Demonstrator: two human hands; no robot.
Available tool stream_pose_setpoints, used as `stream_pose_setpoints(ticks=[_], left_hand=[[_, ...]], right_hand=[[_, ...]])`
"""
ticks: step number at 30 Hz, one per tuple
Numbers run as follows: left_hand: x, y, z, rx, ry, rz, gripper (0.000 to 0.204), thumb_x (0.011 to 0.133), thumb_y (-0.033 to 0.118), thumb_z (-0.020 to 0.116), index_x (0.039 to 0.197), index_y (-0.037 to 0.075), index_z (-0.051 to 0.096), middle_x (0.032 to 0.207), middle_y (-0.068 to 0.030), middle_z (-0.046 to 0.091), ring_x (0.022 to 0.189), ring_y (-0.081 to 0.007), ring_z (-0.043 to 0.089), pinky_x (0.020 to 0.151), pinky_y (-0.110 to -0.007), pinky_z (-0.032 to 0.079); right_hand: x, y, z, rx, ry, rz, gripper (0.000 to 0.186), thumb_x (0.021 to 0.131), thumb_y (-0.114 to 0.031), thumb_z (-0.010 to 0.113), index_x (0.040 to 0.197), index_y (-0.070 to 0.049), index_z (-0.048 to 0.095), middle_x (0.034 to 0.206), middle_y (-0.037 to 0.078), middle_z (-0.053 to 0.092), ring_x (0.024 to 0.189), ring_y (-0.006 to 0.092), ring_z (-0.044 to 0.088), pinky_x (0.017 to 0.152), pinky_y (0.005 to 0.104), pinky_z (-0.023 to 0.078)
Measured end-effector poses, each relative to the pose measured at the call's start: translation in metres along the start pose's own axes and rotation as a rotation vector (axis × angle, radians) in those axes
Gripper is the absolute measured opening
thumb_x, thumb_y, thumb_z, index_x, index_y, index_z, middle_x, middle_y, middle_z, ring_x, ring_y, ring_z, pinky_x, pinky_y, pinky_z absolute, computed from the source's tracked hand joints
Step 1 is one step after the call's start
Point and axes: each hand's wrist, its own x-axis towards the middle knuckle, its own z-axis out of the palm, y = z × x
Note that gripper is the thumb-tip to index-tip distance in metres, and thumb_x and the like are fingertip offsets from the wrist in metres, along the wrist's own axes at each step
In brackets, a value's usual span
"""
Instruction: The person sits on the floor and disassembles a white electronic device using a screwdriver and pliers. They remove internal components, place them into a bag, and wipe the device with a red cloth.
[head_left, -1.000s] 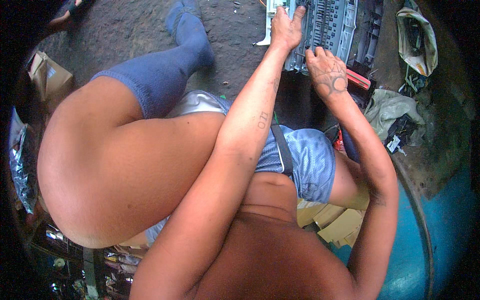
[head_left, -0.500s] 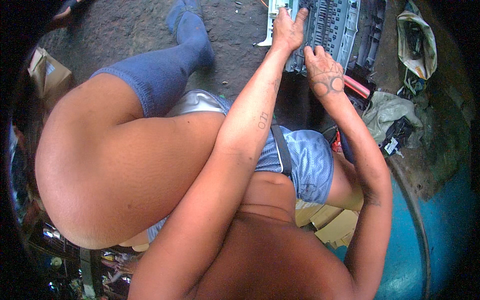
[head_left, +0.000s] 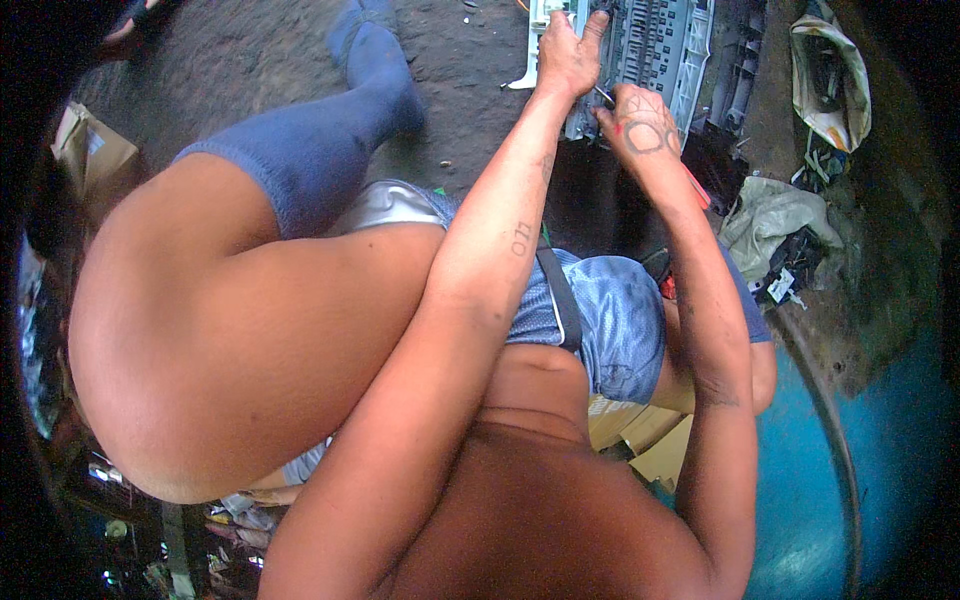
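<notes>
My left hand [head_left: 570,60] grips a long grey and white plastic machine part [head_left: 650,50] with rows of ribs and small openings, lying at the top of the view. Just below and right of it, my right hand [head_left: 640,135] is closed on a tool with a thin metal shaft [head_left: 604,96], held against the part's lower area; a bit of red shows between the fingers, and most of the handle is hidden. A long red piece [head_left: 699,190] lies behind my right wrist, partly covered.
My bent legs in blue socks [head_left: 380,90] frame the dark ground [head_left: 470,140]. Crumpled sacks [head_left: 765,225] and an open bag [head_left: 830,90] are at right, cardboard [head_left: 95,160] at left, flattened cardboard [head_left: 660,450] under me, and a blue surface [head_left: 810,490] at lower right.
My right hand has shifted up and left and turned, and a thin metal shaft now shows by it. My left hand has moved slightly left, still on the part.
</notes>
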Motion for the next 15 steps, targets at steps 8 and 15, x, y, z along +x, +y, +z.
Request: stream_pose_setpoints(ticks=[8,15], left_hand=[[0.009,-0.023,-0.002,0.073,0.015,-0.01,0.087,0.098,0.068,0.048,0.146,-0.004,0.043,0.125,-0.0354,0.063,0.122,-0.05,0.059,0.103,-0.049,0.046],[0.005,-0.009,-0.01,-0.034,-0.061,0.021,0.077,0.103,0.062,0.044,0.144,-0.003,0.05,0.132,-0.0327,0.062,0.129,-0.0455,0.056,0.109,-0.044,0.043]], right_hand=[[-0.035,0.003,-0.08,0.796,-0.395,0.302,0.048,0.103,-0.047,0.056,0.102,-0.002,0.073,0.074,-0.001,0.056,0.064,0.0079,0.051,0.056,0.0254,0.042],[-0.177,0.001,-0.005,1.383,-0.706,0.612,0.051,0.1,-0.056,0.059,0.101,-0.005,0.064,0.063,0.001,0.057,0.049,0.0095,0.054,0.04,0.0254,0.042]])
